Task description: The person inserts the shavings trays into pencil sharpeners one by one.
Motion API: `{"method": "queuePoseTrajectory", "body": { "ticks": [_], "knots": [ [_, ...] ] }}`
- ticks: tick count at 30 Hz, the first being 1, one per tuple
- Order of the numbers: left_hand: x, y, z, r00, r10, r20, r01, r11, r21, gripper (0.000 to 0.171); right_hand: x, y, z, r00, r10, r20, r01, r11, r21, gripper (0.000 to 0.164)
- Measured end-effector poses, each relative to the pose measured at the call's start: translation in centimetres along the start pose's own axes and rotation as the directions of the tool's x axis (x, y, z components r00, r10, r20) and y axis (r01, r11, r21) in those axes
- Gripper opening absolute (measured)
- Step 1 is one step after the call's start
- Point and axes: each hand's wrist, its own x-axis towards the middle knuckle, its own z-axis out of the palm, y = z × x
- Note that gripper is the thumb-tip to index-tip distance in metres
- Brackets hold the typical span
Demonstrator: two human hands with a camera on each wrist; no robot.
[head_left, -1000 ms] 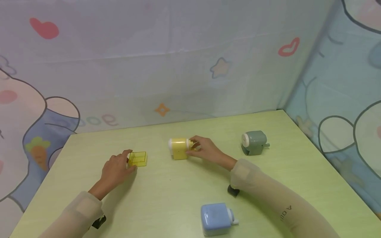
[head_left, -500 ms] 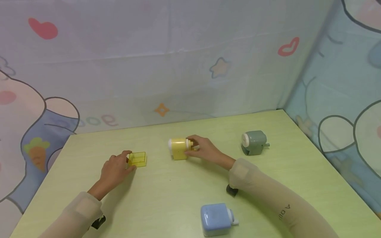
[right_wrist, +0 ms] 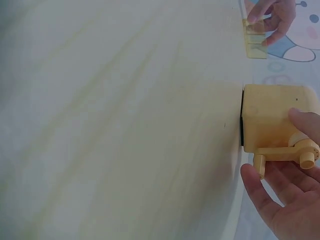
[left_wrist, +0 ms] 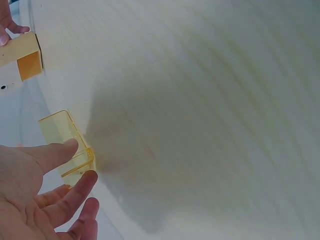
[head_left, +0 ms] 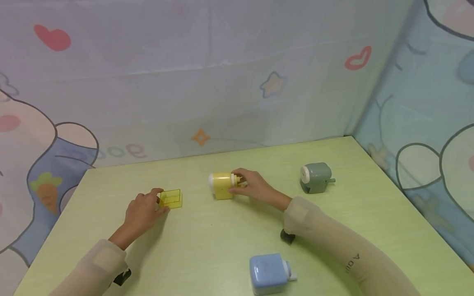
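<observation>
A yellow crank pencil sharpener (head_left: 222, 187) stands on the table, its white round end facing left. My right hand (head_left: 255, 187) grips it at the crank end; in the right wrist view the thumb lies on its body and the fingers reach past the crank (right_wrist: 280, 152). To the left, my left hand (head_left: 142, 211) pinches a see-through yellow drawer (head_left: 174, 199) by its near-left end, between thumb and fingers. In the left wrist view the drawer (left_wrist: 57, 130) is hollow, and the sharpener shows a square opening (left_wrist: 30, 65) low in its body.
A grey-green sharpener (head_left: 317, 177) stands at the right rear of the table. Nearer the front is a blue one (head_left: 267, 270) with a white crank. A printed cloth wall (head_left: 237, 102) rises behind the table's rear edge.
My right hand has shifted slightly left along the end of the yellow sharpener. The left hand and the drawer have hardly moved.
</observation>
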Motion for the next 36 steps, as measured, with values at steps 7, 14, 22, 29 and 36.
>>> {"method": "queuePoseTrajectory", "body": {
  "ticks": [7, 14, 22, 29, 36],
  "knots": [
    [0.04, -0.05, 0.04, 1.0, -0.002, -0.003, 0.002, 1.0, 0.015, 0.058, -0.05, 0.03, -0.07, 1.0, -0.005, 0.005, 0.005, 1.0, 0.0, 0.054],
    [0.18, 0.07, -0.03, 1.0, 0.003, -0.018, -0.003, 1.0, 0.026, 0.057, 0.01, -0.11, -0.17, 1.0, -0.01, 0.013, 0.01, 1.0, 0.003, 0.052],
    [0.33, 0.22, 0.07, 1.0, 0.009, -0.02, -0.008, 0.999, 0.041, 0.058, 0.04, -0.03, -0.17, 0.999, -0.019, 0.027, 0.019, 1.0, 0.009, 0.052],
    [0.36, 0.45, 0.15, 1.0, 0.012, -0.023, -0.011, 0.999, 0.033, 0.057, -0.02, 0.01, -0.16, 0.999, -0.024, 0.029, 0.023, 1.0, 0.015, 0.053],
    [0.46, 0.68, 0.28, 1.0, 0.019, -0.025, -0.018, 1.0, 0.022, 0.058, 0.0, 0.0, -0.16, 0.999, -0.029, 0.033, 0.028, 0.999, 0.028, 0.052]
  ]
}}
